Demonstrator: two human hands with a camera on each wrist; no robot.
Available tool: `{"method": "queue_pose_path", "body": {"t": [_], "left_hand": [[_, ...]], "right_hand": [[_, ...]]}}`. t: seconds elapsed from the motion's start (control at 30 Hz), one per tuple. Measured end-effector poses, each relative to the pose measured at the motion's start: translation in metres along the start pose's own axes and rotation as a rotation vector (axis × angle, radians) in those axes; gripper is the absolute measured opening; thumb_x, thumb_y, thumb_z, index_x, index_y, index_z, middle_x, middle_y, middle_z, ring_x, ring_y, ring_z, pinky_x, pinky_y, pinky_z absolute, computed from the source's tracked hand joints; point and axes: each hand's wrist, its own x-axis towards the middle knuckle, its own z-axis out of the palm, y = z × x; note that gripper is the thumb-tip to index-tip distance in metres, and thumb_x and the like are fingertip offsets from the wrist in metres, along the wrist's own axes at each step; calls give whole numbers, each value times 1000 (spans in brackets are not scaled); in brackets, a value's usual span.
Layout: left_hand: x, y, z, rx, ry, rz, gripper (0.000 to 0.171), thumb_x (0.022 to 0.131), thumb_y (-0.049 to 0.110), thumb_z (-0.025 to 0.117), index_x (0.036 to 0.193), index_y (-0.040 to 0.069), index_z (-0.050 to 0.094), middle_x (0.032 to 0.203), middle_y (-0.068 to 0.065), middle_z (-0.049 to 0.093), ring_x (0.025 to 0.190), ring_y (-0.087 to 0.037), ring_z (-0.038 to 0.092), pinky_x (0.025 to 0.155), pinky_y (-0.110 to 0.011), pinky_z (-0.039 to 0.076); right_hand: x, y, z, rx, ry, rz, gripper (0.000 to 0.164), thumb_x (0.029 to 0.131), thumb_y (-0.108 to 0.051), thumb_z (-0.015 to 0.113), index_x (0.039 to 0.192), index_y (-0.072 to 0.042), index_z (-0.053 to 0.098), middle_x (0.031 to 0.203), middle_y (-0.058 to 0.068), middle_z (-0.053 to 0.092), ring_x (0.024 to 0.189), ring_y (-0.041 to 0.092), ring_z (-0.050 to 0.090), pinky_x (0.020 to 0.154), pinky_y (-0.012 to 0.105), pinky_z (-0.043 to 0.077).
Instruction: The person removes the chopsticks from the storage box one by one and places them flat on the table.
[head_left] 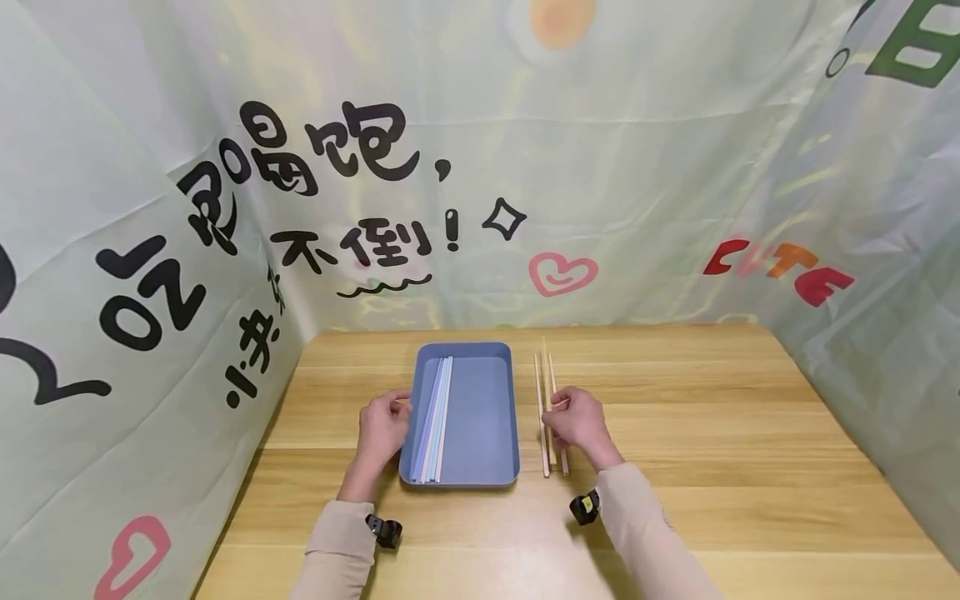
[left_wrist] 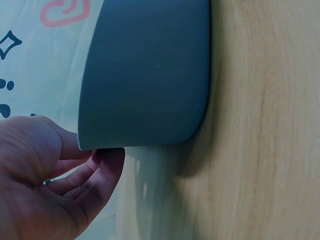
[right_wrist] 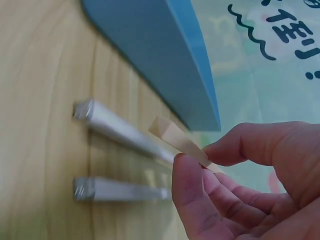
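A blue rectangular tray (head_left: 480,417) lies on the table, with several pale blue, lilac and white chopsticks (head_left: 433,421) lengthwise along its left side. My left hand (head_left: 384,429) is at the tray's left edge; in the left wrist view its thumb and fingers pinch the rim. To the right of the tray, my right hand (head_left: 581,417) pinches a plain wooden chopstick (right_wrist: 175,137) between thumb and fingertips. Its square end points toward the camera in the right wrist view, raised over the table. Beneath it lie two pale chopsticks (right_wrist: 120,127) with silvery ends, slightly apart.
The wooden table (head_left: 735,433) extends to both sides of the tray. Printed fabric walls (head_left: 660,208) with lettering and hearts stand around its back and sides. A small black camera (head_left: 385,532) sits at the left wrist, another camera (head_left: 585,506) at the right.
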Motion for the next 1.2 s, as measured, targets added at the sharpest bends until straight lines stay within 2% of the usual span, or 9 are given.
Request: {"method": "queue_pose_path", "body": {"t": [0.17, 0.37, 0.57, 1.2], "left_hand": [[0, 1, 1, -8, 0, -13, 25, 100, 4, 68, 123, -1, 75, 91, -16, 75, 77, -23, 68, 67, -33, 55], [1, 0, 2, -9, -4, -16, 26, 100, 4, 68, 124, -1, 74, 92, -16, 75, 77, -22, 68, 66, -31, 54], [0, 0, 3, -10, 3, -9, 25, 99, 4, 68, 123, -1, 75, 91, -16, 75, 76, -23, 68, 65, -31, 54], [-1, 1, 2, -16, -16, -36, 27, 101, 5, 67, 127, -1, 73, 95, -17, 74, 81, -24, 69, 68, -33, 56]], "right_hand": [[0, 10, -11, -18, 3, 6, 36, 86, 2, 67, 120, 11, 61, 99, 19, 68, 59, 18, 67, 57, 35, 62], [-1, 19, -20, -59, 18, 18, 33, 87, 1, 69, 117, 11, 62, 95, 18, 70, 55, 19, 67, 56, 34, 61], [-1, 25, -24, -66, 24, 42, 32, 86, 1, 70, 116, 10, 63, 91, 16, 69, 56, 17, 66, 55, 34, 61], [3, 35, -29, -117, 35, 75, 34, 86, -2, 72, 117, 9, 63, 97, 22, 70, 55, 19, 66, 55, 33, 61]]}}
